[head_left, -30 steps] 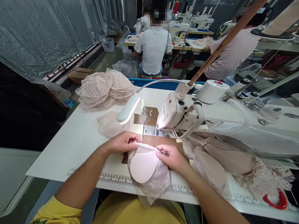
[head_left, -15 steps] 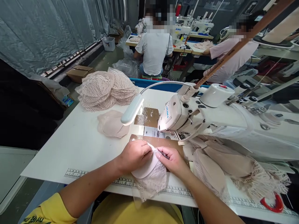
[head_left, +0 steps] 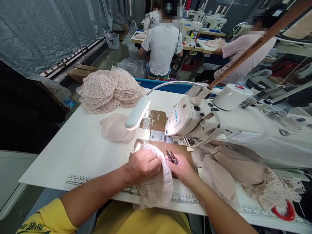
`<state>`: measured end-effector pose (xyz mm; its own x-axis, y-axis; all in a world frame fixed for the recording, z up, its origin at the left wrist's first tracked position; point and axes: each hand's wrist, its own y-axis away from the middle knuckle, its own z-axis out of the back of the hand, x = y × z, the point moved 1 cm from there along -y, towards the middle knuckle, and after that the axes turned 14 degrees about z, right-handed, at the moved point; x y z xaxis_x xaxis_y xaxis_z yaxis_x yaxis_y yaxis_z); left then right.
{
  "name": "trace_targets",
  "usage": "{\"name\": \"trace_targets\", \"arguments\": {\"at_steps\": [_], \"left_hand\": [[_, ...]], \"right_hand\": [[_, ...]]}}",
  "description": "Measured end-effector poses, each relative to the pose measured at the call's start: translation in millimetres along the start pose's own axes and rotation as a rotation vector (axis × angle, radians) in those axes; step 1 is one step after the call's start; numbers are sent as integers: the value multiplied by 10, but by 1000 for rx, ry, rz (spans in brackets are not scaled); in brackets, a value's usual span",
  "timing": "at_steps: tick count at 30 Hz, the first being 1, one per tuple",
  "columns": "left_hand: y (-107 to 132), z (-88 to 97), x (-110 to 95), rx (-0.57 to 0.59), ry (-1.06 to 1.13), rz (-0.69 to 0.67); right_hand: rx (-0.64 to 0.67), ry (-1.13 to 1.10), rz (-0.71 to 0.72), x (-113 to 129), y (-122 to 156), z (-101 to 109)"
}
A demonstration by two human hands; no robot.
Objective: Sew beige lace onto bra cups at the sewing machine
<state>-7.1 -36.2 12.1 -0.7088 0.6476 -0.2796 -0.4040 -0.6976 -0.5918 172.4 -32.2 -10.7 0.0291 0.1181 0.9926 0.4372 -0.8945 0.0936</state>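
My left hand (head_left: 142, 165) is closed round a pale pink lace bra cup (head_left: 158, 182), bunching its top edge in front of the sewing machine's needle plate (head_left: 156, 136). My right hand (head_left: 182, 167) touches the cup's right edge and pinches small thread snips (head_left: 172, 157), blades pointing up and away from me. The cup's lace hangs over the table's front edge by the printed ruler (head_left: 97, 182).
A white Juki sewing machine (head_left: 219, 123) with a gooseneck lamp (head_left: 137, 112) fills the right. Stacked lace cups (head_left: 109, 89) and plain cups (head_left: 117, 127) lie at the left; sewn pieces (head_left: 234, 172) pile at the right. Two people sit at machines behind.
The cup has gone from lying open with its smooth lining up to bunched under my left hand. The snips in my right hand have tipped upward.
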Motion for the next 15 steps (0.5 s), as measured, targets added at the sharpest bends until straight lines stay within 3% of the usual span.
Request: {"name": "trace_targets", "arguments": {"at_steps": [8, 15], "left_hand": [[21, 108, 42, -20, -58, -59], [55, 113, 29, -44, -34, -121]], "right_hand": [[-32, 297, 152, 144, -2, 55], [-36, 328, 232, 121, 22, 80]]}}
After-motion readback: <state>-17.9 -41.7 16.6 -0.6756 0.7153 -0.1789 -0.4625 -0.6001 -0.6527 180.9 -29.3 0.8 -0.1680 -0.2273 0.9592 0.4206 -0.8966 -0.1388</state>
